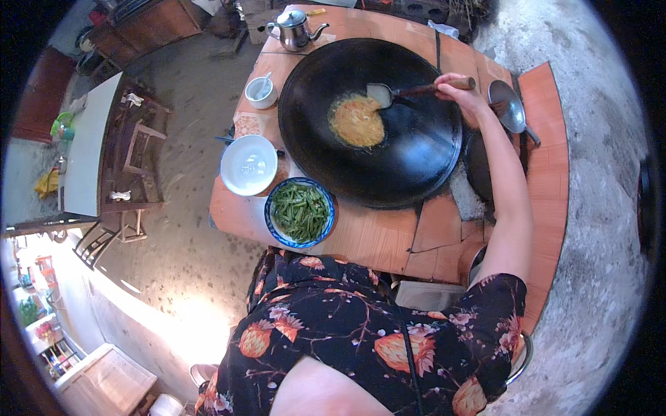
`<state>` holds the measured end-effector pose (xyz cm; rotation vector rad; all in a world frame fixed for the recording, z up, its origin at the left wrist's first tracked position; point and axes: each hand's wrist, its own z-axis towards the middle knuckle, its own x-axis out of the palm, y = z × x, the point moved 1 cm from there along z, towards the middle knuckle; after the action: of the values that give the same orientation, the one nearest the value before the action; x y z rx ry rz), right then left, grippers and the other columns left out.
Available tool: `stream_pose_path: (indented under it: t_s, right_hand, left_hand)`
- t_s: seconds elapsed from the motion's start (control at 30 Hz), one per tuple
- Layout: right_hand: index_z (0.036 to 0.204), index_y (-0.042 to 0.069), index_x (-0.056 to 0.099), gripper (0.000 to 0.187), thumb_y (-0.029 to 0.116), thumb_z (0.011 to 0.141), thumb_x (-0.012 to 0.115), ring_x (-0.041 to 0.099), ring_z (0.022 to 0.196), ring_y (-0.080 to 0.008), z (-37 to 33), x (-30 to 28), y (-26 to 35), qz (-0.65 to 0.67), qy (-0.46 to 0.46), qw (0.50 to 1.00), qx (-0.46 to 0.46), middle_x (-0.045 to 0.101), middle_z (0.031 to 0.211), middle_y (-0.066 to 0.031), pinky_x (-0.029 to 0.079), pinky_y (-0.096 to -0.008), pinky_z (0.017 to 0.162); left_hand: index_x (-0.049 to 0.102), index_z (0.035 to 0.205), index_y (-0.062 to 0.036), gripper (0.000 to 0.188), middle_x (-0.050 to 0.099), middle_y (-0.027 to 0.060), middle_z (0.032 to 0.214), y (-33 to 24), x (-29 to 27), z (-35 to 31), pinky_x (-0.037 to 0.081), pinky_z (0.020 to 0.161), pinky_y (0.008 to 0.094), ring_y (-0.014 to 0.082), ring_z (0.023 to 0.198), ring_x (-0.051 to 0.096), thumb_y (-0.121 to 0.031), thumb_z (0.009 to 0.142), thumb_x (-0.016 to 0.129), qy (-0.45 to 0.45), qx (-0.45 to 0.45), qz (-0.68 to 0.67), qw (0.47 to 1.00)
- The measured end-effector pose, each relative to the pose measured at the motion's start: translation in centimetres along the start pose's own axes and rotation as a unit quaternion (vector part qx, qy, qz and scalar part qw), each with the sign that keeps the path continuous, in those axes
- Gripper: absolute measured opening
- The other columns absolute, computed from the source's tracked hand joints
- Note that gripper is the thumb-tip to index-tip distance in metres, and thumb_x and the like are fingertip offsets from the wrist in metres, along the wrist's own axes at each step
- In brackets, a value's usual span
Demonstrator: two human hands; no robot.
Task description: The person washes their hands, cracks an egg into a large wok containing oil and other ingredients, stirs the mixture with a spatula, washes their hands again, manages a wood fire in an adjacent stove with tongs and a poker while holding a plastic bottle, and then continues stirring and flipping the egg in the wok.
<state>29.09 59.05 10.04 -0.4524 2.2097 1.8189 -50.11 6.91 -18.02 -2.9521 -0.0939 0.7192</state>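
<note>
My right hand [459, 95] is closed round the wooden handle of a wok spatula [409, 91], above the right side of a large black wok [312, 156]. The spatula's flat metal blade touches the upper right edge of a yellow, egg-like mass [357, 123] on the wok's bottom. My left hand does not show. Left of the wok's near side stand a white bowl [249, 165] with a little shiny liquid in it, and a blue-rimmed bowl [268, 226] full of cut green beans [300, 212].
A metal kettle [294, 32] and a small white cup with a spoon [261, 92] stand on the tiled stove top [368, 239]. A metal ladle [510, 107] lies right of the wok, by a rough wall [596, 229]. A white-topped table [94, 149] stands at far left.
</note>
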Motion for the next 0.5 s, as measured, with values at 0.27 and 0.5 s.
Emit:
stream_pose_path:
  t_s: [0.27, 0.5]
  right_hand:
    - [0.080, 0.002, 0.059, 0.013, -0.003, 0.068, 0.057, 0.057, 0.072, -0.0140, 3.1, 8.0, 8.1, -0.292, 0.272, 0.860, -0.319, 0.061, 0.076, -0.0052, 0.047, -0.0284, 0.067]
    - [0.077, 0.003, 0.064, 0.010, 0.003, 0.068, 0.059, 0.062, 0.066, -0.0186, -6.0, 9.5, 10.4, -0.291, 0.158, 0.920, -0.208, 0.064, 0.069, -0.0090, 0.048, -0.0303, 0.063]
  left_hand:
    - [0.055, 0.100, -0.0024, 0.029, 0.057, 0.0077, 0.077, 1.7, 0.4, -1.2, 0.050, 0.055, 0.0352, 0.0201, 0.063, 0.058, -0.026, 0.085, 0.062, 0.001, 0.000, -0.011, 1.000]
    - [0.055, 0.097, -0.0030, 0.027, 0.056, 0.0074, 0.075, -1.4, -0.5, 2.6, 0.050, 0.054, 0.0350, 0.0201, 0.062, 0.057, -0.026, 0.085, 0.061, 0.021, 0.009, 0.008, 1.000]
